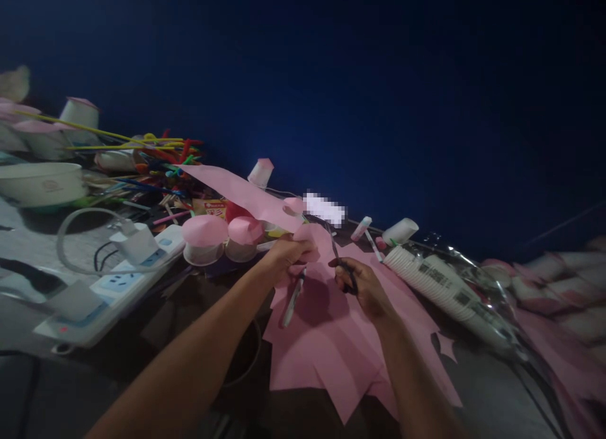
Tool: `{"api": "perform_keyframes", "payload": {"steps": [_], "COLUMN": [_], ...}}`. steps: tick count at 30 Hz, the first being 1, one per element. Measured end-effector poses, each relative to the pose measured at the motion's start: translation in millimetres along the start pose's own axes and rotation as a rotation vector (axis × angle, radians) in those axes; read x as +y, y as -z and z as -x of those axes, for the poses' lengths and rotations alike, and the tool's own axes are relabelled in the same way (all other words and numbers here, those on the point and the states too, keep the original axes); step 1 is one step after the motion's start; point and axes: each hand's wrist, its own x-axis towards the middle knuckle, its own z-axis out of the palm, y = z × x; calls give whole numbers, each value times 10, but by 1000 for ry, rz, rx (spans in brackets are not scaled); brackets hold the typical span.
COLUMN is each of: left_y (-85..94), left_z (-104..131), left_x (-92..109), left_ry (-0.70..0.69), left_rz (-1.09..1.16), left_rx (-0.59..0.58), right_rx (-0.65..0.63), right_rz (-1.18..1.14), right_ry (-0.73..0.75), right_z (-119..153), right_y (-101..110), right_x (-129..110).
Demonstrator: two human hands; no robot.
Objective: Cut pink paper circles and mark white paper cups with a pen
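Note:
Pinched between the fingers of my left hand is a piece of pink paper. My right hand grips a pair of dark-handled scissors, whose blades point away from me at the paper's right edge. Whether the blades touch the paper, I cannot tell. Below both hands lie overlapping pink sheets with pointed, cut edges. A white marker pen rests on them, just under my left hand. Beyond the left hand a long pink paper strip lies across other things.
On the left are a white power strip with plugs, paper cups topped with pink paper, a white bowl and a heap of colourful pipe cleaners. A wrapped stack of paper cups lies on the right. A dark blue wall rises behind.

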Motion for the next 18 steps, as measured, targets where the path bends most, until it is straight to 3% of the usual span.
{"api": "perform_keyframes", "payload": {"steps": [14, 18], "left_y": [25, 32], "left_z": [-22, -38], "left_x": [6, -16], "left_ry": [-56, -91], "left_rz": [-113, -106], "left_rx": [97, 70], "right_rx": [-38, -50], "right_rz": [26, 23], "right_ry": [-23, -27], "right_z": [13, 13], "right_y": [89, 106], "right_x": [-2, -4]}}
